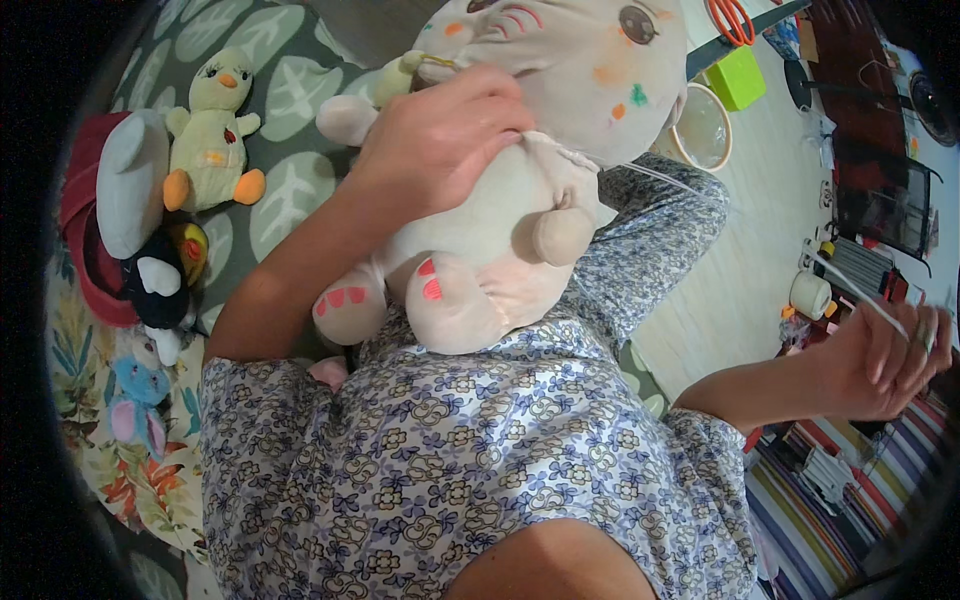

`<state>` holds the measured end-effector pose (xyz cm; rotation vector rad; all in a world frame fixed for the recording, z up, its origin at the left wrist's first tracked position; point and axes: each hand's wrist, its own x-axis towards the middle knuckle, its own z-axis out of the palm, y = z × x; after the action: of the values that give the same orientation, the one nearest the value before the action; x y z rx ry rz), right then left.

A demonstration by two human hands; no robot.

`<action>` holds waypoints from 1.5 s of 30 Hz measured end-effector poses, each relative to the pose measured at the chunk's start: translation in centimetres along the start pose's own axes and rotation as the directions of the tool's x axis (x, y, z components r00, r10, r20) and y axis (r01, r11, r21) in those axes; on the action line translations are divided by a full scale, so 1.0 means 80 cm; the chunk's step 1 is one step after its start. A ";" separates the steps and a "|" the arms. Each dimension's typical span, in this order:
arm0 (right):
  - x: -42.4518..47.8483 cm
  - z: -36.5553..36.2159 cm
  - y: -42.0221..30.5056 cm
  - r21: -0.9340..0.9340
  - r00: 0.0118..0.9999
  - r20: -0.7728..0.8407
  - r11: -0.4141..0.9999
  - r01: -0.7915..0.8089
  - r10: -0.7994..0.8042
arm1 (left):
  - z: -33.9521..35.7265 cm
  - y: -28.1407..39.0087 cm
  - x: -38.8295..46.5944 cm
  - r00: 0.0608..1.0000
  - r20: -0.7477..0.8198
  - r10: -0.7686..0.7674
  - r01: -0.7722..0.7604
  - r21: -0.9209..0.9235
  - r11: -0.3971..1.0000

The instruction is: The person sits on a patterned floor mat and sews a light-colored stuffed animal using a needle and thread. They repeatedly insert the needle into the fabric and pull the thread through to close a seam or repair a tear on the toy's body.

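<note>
A large pale plush toy (472, 217) with pink paw pads lies on my lap, its big spotted head (585, 82) away from me. My left hand (457, 135) grips the plush at the neck, where head and body meet. A white cord (667, 176) runs from the neck seam out to the right. My right hand (892, 360) is raised far to the right, blurred, with the cord's other end at its curled fingers. A small light-green plush part (394, 81) with a thin yellow loop shows just beyond my left hand.
A yellow plush duck (217, 142), a white plush (133, 184), a black-and-white plush (159, 289) and a blue plush (139, 386) sit at left. At right are a round white-rimmed container (726, 127), a green box (736, 79), orange-handled scissors (731, 22) and a white roll (810, 295).
</note>
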<state>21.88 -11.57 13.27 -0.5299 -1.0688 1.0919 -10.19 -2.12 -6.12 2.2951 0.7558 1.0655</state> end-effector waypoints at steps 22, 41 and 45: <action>0.008 0.032 0.190 -0.932 0.761 0.343 0.302 0.201 0.551 | -0.012 0.010 0.019 0.991 0.070 0.113 -0.120 0.097 0.988; 0.009 0.030 0.191 -0.912 0.770 0.203 0.404 -0.077 0.605 | -0.016 0.007 0.024 0.976 0.183 0.119 -0.125 0.025 0.992; 0.010 0.028 0.191 -0.919 0.769 0.232 0.394 -0.028 0.595 | -0.018 0.006 0.025 0.972 0.203 0.119 -0.127 0.026 0.992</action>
<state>13.11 -4.91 2.43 -1.4058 -2.1629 0.9570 -10.08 -0.86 -3.92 2.4642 0.5653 0.8597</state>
